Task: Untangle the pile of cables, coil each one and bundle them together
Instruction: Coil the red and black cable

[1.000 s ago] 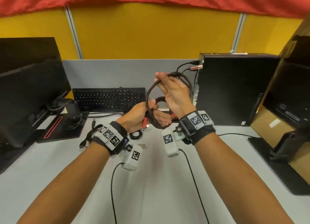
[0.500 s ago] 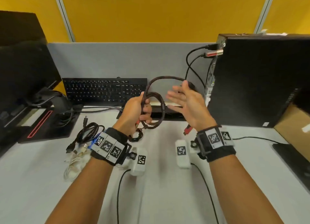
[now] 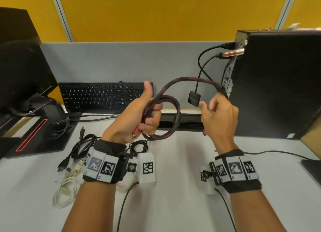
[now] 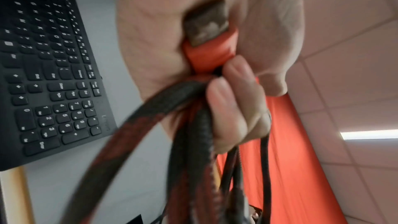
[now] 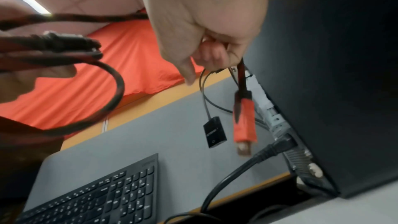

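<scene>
A thick red-and-black braided cable [image 3: 177, 110] is held in the air above the desk. My left hand [image 3: 147, 115] grips its coiled loops, thumb up, with one orange plug [image 4: 212, 54] tucked in the palm. From there the cable arches right to my right hand [image 3: 215, 108], which pinches it near the far end; the other orange plug [image 5: 245, 122] dangles below the fingers. On the desk to the left lie a coiled black cable [image 3: 81, 145] and a white cable [image 3: 66, 190]. A small thin black coil [image 3: 138, 147] sits under my left wrist.
A black keyboard [image 3: 104, 96] leans by the grey partition. A black computer tower [image 3: 278, 82] stands at the right with plugged-in cables and a small hanging adapter [image 3: 194, 98]. A monitor and its stand [image 3: 31, 120] fill the left. The white desk [image 3: 173, 205] extends toward me.
My right hand has moved right and away from the coil, going from open fingers to a pinch near the cable's end. The left hand keeps its grip on the loops. The camera tilted down.
</scene>
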`<state>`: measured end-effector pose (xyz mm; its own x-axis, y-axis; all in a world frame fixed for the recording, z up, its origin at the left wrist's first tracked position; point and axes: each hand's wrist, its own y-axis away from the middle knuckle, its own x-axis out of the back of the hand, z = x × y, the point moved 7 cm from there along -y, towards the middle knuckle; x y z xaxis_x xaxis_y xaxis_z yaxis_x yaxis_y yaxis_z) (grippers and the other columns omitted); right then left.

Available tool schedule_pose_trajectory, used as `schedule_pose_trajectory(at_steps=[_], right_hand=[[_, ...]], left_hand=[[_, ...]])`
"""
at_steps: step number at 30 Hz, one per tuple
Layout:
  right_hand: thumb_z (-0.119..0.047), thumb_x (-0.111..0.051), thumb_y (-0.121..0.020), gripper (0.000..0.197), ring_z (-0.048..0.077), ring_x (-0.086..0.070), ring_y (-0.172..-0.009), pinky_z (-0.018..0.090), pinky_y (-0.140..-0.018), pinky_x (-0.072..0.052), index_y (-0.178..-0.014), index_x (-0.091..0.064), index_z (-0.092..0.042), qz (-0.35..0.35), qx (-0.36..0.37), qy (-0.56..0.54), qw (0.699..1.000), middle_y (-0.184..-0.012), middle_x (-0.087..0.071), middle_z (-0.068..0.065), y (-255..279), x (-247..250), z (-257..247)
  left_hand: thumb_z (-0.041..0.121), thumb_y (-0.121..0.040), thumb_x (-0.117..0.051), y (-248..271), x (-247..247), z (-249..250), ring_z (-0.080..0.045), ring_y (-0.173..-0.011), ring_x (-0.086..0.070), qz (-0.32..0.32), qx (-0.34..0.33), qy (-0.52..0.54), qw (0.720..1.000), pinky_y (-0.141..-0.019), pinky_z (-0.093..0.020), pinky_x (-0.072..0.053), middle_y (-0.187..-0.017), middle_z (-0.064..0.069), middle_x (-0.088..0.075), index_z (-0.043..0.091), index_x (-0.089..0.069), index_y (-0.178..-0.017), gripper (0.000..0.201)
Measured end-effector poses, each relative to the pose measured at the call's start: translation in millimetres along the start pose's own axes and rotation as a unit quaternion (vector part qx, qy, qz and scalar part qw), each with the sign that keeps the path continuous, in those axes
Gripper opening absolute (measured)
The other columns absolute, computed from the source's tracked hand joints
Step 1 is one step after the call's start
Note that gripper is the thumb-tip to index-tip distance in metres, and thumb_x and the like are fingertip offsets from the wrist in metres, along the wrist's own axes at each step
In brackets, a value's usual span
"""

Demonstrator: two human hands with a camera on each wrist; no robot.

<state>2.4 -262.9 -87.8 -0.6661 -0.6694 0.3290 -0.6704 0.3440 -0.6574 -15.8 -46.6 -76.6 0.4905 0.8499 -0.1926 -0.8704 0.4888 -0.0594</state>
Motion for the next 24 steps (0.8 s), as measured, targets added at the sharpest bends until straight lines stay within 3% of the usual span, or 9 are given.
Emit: schedule_pose_trajectory(at_steps=[1, 3, 5, 7, 9, 11, 13, 17, 24], right_hand=[[-0.025, -0.074, -0.092, 0.044, 0.013, -0.057, -0.053, 0.035, -0.063, -0.056, -0.064, -0.042, -0.015, -0.017, 0.008, 0.006, 1.0, -0.059, -0.051, -0.003, -2, -2, 2], [-0.027, -0.076, -0.09, 0.056, 0.009, -0.053, -0.043, 0.005, -0.063, -0.043, -0.054, -0.035, -0.017, -0.034, 0.024, -0.002, 0.999, -0.048, -0.043, -0.002, -4, -6, 5], [-0.026, -0.077, -0.089, 0.06, 0.012, -0.044, -0.04, -0.002, -0.062, -0.034, -0.051, -0.03, -0.018, -0.018, 0.011, -0.013, 1.0, -0.045, -0.035, -0.004, -3, -9, 9], [-0.022, -0.074, -0.09, 0.053, 0.012, -0.037, -0.045, 0.0, -0.06, -0.032, -0.057, -0.032, -0.018, 0.021, -0.018, -0.001, 1.0, -0.049, -0.036, -0.005, -3, -5, 15], [-0.021, -0.07, -0.092, 0.033, 0.017, -0.046, -0.053, 0.001, -0.063, -0.033, -0.073, -0.044, -0.016, 0.025, -0.044, -0.011, 0.999, -0.056, -0.043, -0.006, -3, -4, 21], [-0.033, -0.066, -0.098, 0.023, 0.019, -0.056, -0.062, 0.016, -0.07, -0.043, -0.093, -0.054, -0.015, -0.07, -0.077, -0.097, 0.99, -0.066, -0.055, -0.003, 1, -19, 25], [-0.05, -0.052, -0.102, 0.034, 0.021, -0.059, -0.059, 0.031, -0.053, -0.046, -0.108, -0.062, -0.018, -0.221, -0.119, -0.208, 0.945, -0.084, -0.064, 0.004, 12, -41, 17], [-0.056, -0.047, -0.1, 0.04, 0.025, -0.066, -0.063, 0.028, -0.044, -0.047, -0.114, -0.063, -0.022, -0.368, -0.091, -0.242, 0.893, -0.097, -0.076, 0.005, 28, -62, -2], [-0.025, -0.07, -0.094, 0.032, 0.023, -0.066, -0.063, 0.026, -0.054, -0.054, -0.11, -0.068, 0.002, -0.523, -0.115, -0.355, 0.766, -0.092, -0.074, 0.018, 57, -72, -2]], left_hand=[[0.08, -0.077, -0.042, 0, 3, 2, -0.004, -0.033, -0.022, -0.006, -0.01, 0.021, 1.0, -0.036, -0.019, -0.016, -0.048, 0.006, -0.032, 0.018, -0.044, -0.073, 0.062], [0.073, -0.085, -0.044, 0, 9, 4, -0.003, -0.033, -0.024, 0.0, -0.03, 0.043, 0.999, -0.037, -0.019, -0.021, -0.049, 0.009, -0.031, 0.019, -0.044, -0.074, 0.055], [0.064, -0.094, -0.044, -1, 14, 4, -0.004, -0.035, -0.023, 0.025, -0.046, 0.044, 0.998, -0.036, -0.019, -0.025, -0.049, 0.009, -0.029, 0.02, -0.046, -0.073, 0.049], [0.061, -0.097, -0.044, -2, 17, 4, -0.006, -0.035, -0.021, 0.046, -0.047, 0.042, 0.997, -0.036, -0.019, -0.026, -0.05, 0.008, -0.027, 0.021, -0.047, -0.073, 0.047], [0.062, -0.098, -0.043, 0, 19, 4, -0.006, -0.035, -0.021, 0.052, -0.042, 0.046, 0.997, -0.036, -0.018, -0.027, -0.05, 0.008, -0.026, 0.021, -0.047, -0.073, 0.048], [0.063, -0.097, -0.043, 1, 16, 4, -0.005, -0.034, -0.022, 0.043, -0.038, 0.051, 0.997, -0.035, -0.018, -0.027, -0.049, 0.009, -0.026, 0.02, -0.047, -0.072, 0.049], [0.063, -0.096, -0.042, 1, 11, 4, -0.005, -0.033, -0.023, 0.029, -0.036, 0.058, 0.997, -0.034, -0.018, -0.027, -0.048, 0.009, -0.026, 0.02, -0.047, -0.072, 0.049], [0.064, -0.098, -0.035, 3, 4, 9, -0.003, -0.032, -0.022, 0.01, -0.046, 0.08, 0.996, -0.033, -0.017, -0.025, -0.047, 0.01, -0.027, 0.02, -0.045, -0.072, 0.052], [0.065, -0.099, -0.029, 9, 5, 22, -0.001, -0.031, -0.025, 0.013, -0.087, 0.128, 0.988, -0.034, -0.019, -0.021, -0.046, 0.012, -0.029, 0.021, -0.044, -0.072, 0.054]])
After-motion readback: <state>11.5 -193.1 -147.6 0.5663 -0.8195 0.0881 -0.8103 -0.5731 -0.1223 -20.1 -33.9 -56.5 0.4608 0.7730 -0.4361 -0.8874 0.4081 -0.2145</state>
